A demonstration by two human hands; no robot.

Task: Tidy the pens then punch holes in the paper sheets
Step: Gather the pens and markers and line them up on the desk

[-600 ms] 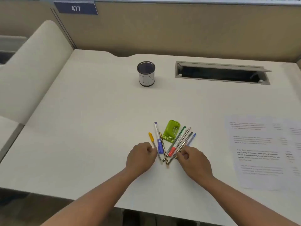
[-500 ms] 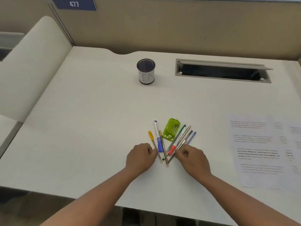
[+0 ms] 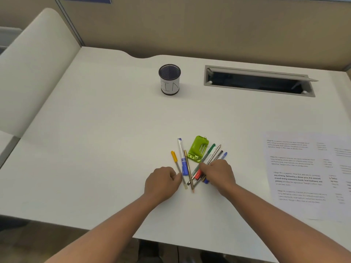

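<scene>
Several pens lie fanned out near the front of the white desk (image 3: 95, 139). A yellow-capped pen (image 3: 173, 155), a blue and white marker (image 3: 181, 150) and a gold pencil (image 3: 188, 168) are on the left. A bundle of green, red and blue pens (image 3: 212, 152) is on the right. A green hole punch (image 3: 198, 149) sits between the two groups. My left hand (image 3: 162, 184) is curled with its fingertips pinching the yellow-capped pen's shaft. My right hand (image 3: 218, 174) covers and grips the right bundle. The printed paper sheets (image 3: 296, 168) lie to the right.
A mesh pen cup (image 3: 169, 79) with a white label stands upright at the back centre. To its right is an open cable slot (image 3: 258, 84) in the desk. A padded divider (image 3: 32, 59) borders the left side, and a partition wall runs along the back.
My right hand has slid forward and left over the right bundle of pens, closing on it. My left hand has barely moved. The camera has tilted slightly down.
</scene>
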